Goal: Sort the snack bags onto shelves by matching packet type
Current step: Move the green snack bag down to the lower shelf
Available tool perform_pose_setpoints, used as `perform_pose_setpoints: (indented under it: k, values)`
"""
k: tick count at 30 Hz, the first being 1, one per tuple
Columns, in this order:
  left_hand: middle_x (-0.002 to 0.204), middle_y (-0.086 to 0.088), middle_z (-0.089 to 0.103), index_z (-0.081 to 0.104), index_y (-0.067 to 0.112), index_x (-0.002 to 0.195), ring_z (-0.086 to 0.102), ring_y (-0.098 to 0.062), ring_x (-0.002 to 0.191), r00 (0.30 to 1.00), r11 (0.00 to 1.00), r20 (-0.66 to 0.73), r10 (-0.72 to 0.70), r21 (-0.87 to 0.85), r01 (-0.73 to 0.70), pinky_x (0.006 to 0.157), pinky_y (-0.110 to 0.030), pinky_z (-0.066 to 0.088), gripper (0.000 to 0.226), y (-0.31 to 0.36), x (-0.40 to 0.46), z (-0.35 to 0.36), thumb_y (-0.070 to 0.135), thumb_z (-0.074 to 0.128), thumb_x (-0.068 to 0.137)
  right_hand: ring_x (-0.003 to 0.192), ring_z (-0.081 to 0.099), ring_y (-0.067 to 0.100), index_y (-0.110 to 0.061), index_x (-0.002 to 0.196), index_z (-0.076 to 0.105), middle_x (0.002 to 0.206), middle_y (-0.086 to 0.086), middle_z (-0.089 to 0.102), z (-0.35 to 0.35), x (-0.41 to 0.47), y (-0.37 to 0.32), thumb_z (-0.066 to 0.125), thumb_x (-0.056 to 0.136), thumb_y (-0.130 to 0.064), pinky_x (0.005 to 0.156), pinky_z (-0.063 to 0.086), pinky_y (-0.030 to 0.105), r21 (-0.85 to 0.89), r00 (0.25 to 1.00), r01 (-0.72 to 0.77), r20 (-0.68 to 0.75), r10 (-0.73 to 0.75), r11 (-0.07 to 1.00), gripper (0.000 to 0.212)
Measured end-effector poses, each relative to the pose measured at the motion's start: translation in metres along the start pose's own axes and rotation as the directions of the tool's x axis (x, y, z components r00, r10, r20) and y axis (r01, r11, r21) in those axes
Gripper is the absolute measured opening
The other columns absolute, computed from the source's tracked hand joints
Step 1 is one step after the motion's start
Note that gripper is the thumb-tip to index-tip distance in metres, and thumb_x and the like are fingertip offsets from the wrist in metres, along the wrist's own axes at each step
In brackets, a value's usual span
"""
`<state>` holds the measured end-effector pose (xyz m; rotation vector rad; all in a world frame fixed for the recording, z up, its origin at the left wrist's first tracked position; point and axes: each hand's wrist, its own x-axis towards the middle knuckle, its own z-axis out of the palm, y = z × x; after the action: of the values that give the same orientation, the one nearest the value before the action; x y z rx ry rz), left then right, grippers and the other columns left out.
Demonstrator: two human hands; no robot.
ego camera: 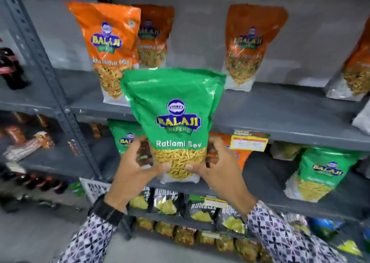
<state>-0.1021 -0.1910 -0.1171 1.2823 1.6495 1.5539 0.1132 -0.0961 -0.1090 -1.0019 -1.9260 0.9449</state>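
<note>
Both hands, left [138, 168] and right [218, 166], clasp the base of an upright green bag [176, 122] labelled "Ratlami Sev", yellow sev showing, before the upper shelf's [280, 112] front edge.

Green Ratlami Sev bag [176, 120] upright, before shelves.
</note>
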Motion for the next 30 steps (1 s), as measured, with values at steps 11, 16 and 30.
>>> perform_pose_setpoints:
  k: [11, 16, 30]
  values:
    - [0.121, 0.008, 0.074, 0.053, 0.03, 0.131, 0.069, -0.019, 0.116, 0.939, 0.931, 0.026, -0.343, 0.144, 0.336, 0.1, -0.047, 0.057, 0.081, -0.151, 0.012, 0.006, 0.021, 0.097, 0.063, 0.099, 0.076, 0.02, -0.03, 0.115, 0.054, 0.112, -0.001, 0.079, 0.11, 0.015, 0.127, 0.093, 0.068, -0.027, 0.088, 0.063, 0.052, -0.135, 0.926, -0.304, 0.189, 0.326, 0.943, 0.061]
    - [0.115, -0.004, 0.065, 0.049, 0.015, 0.121, 0.063, -0.021, 0.103, 0.914, 0.889, 0.046, -0.402, 0.258, 0.378, 0.068, -0.022, 0.043, 0.065, -0.157, 0.067, 0.029, 0.016, 0.092, 0.073, 0.109, 0.074, 0.029, -0.013, 0.127, 0.056, 0.123, 0.008, 0.077, 0.118, 0.069, 0.148, 0.094, 0.068, -0.016, 0.094, 0.061, 0.05, -0.184, 0.921, -0.336, 0.139, 0.363, 0.924, 0.07]
    - [0.129, -0.006, 0.066, 0.04, 0.013, 0.132, 0.063, -0.027, 0.113, 0.93, 0.891, 0.012, -0.367, 0.293, 0.348, 0.091, -0.035, 0.05, 0.072, -0.202, 0.111, 0.063, 0.012, 0.088, 0.079, 0.111, 0.074, 0.029, -0.02, 0.13, 0.053, 0.121, 0.007, 0.077, 0.134, 0.114, 0.205, 0.088, 0.07, -0.006, 0.098, 0.061, 0.051, -0.147, 0.886, -0.442, 0.081, 0.456, 0.885, 0.071]
